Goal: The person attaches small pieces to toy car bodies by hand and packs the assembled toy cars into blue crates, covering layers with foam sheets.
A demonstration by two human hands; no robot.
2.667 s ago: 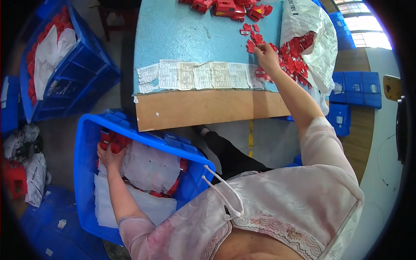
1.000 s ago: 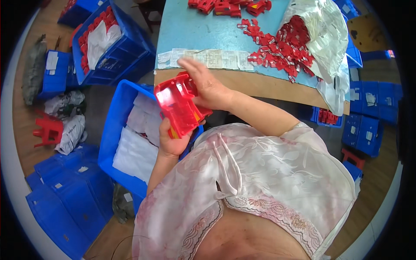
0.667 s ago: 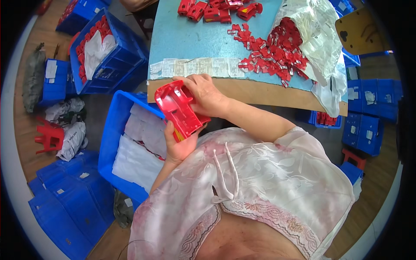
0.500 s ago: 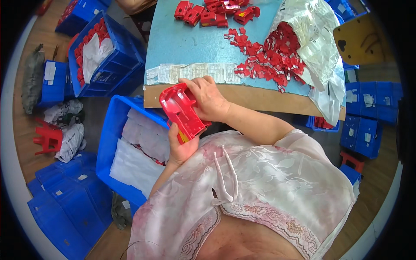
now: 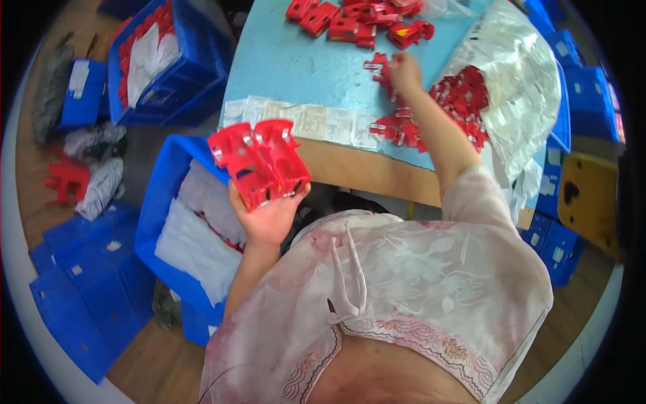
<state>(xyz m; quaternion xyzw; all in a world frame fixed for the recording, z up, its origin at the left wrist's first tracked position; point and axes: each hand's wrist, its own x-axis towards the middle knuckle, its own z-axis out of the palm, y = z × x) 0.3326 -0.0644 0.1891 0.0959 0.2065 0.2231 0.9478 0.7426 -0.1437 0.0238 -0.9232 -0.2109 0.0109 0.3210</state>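
My left hand (image 5: 266, 221) grips two red plastic toy car shells (image 5: 250, 163) side by side, their hollow undersides turned up, just in front of the table's near edge. Stretched out over the table, my right hand (image 5: 406, 74) has its fingers curled down at the edge of a spread of small flat red plastic parts (image 5: 381, 73). Its fingertips are small and partly hidden, so what they pinch cannot be made out. More of these parts (image 5: 461, 101) spill from a large whitish plastic bag (image 5: 515, 94) to the right. Several red car shells (image 5: 351, 30) lie at the table's far side.
Printed paper strips (image 5: 303, 121) line the near edge of the blue tabletop (image 5: 282, 64). A blue crate (image 5: 151, 232) with white sheets stands below left, and another crate (image 5: 195, 74) holds red parts. Closed blue boxes (image 5: 94, 269), a red stool (image 5: 67, 178) and a yellow chair (image 5: 589, 202) stand around.
My right hand has let go of the shell and reached away to the small red parts. My left hand has turned its hold, and two shells now show hollow side up.
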